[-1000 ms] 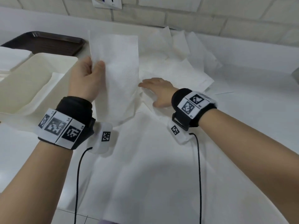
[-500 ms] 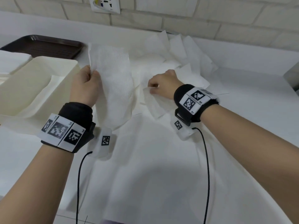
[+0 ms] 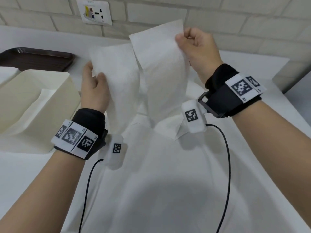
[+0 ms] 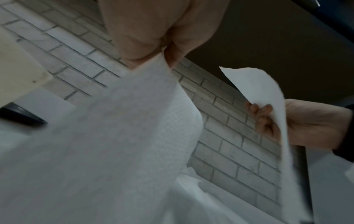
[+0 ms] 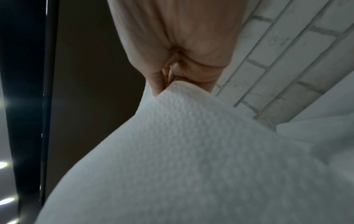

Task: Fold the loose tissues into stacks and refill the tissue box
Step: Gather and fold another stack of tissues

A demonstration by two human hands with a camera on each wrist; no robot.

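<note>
My left hand (image 3: pixel 94 84) pinches the edge of a white tissue (image 3: pixel 121 78) that hangs above the table; the left wrist view shows the same tissue (image 4: pixel 114 136) caught between thumb and fingers. My right hand (image 3: pixel 196 46) is raised higher and pinches a second white tissue (image 3: pixel 161 68) by its right edge, seen close up as textured paper (image 5: pixel 182 151) in the right wrist view. Both sheets hang side by side, the right one partly in front. The cream tissue box (image 3: pixel 33 101) stands open at the left with tissue inside.
A large white sheet (image 3: pixel 159 182) covers the table in front of me. A dark brown tray (image 3: pixel 37 58) lies at the back left. A brick wall with a socket (image 3: pixel 96 11) runs behind. A grey object (image 3: pixel 291 81) sits at the far right.
My right hand has picked a tissue off the pile and lifted it up level with the left one. The left hand still holds its tissue. The head view has tilted up.
</note>
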